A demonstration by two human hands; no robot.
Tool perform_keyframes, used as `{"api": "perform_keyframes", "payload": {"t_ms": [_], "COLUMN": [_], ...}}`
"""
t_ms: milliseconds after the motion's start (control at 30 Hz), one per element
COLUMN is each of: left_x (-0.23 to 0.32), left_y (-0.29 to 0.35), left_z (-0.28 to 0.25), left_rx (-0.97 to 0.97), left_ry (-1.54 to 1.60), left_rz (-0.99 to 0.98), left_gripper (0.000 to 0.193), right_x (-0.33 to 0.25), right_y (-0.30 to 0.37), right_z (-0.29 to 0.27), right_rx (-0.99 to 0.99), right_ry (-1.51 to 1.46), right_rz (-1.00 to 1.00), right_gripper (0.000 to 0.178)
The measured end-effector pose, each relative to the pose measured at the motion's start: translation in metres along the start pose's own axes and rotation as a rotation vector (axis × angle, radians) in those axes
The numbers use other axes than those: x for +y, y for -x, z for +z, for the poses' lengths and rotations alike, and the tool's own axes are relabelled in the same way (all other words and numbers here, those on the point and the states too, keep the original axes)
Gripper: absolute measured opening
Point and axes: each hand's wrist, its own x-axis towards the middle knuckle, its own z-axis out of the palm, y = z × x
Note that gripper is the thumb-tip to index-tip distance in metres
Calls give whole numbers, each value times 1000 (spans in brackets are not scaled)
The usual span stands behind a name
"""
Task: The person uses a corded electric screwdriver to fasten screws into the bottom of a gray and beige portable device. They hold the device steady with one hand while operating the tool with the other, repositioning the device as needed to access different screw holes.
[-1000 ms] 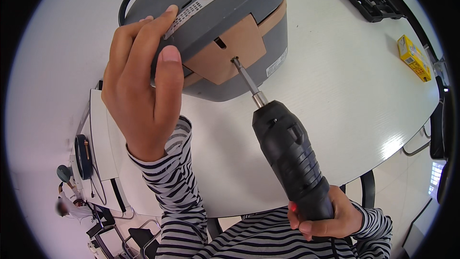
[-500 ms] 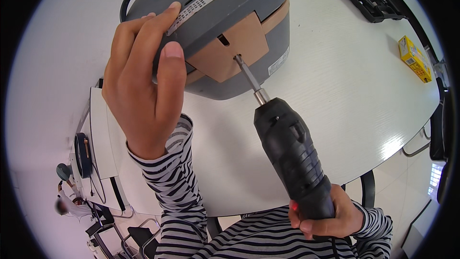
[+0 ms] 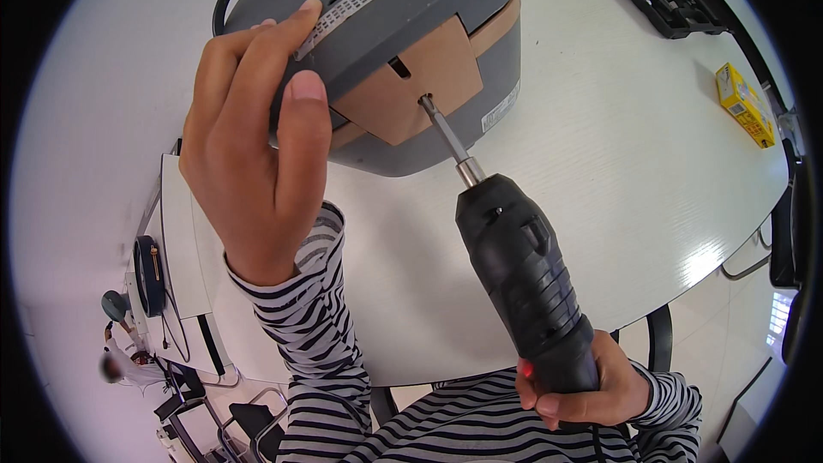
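Twelve o'clock, and there we have the grey appliance [image 3: 369,43] on the white table [image 3: 617,163], roughly two o'clock from our left hand [image 3: 244,159], which leans against its side, uncurled, thumb apart from the fingers. Well away at five, our right hand [image 3: 600,386] wraps around the black electric screwdriver [image 3: 514,270]; its bit [image 3: 444,130] points to eleven, right at the tan panel [image 3: 429,69], though how far the tip goes in, we can't quite make out. Yellow box [image 3: 744,107] at three!
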Motion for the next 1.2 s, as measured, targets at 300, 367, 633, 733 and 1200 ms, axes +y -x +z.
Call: {"api": "perform_keyframes", "payload": {"t_ms": [300,367,633,733,1200], "left_x": [2,0,3,3,3], "left_y": [0,-1,1,1,1], "left_z": [0,-2,-3,-3,-2], "left_rx": [-19,-9,-81,-75,-72], "left_ry": [42,30,-41,-32,-31], "left_rz": [-36,-6,-53,-54,-50], "left_gripper": [25,25,31,31,30], "right_x": [-10,-9,-9,-10,-3], "right_y": [4,5,5,5,1], "right_z": [2,4,3,5,5], "right_rx": [27,24,45,56,32], "right_ry": [82,61,57,55,38], "right_rz": [141,137,169,173,64], "right_gripper": [32,32,32,32,34]}}
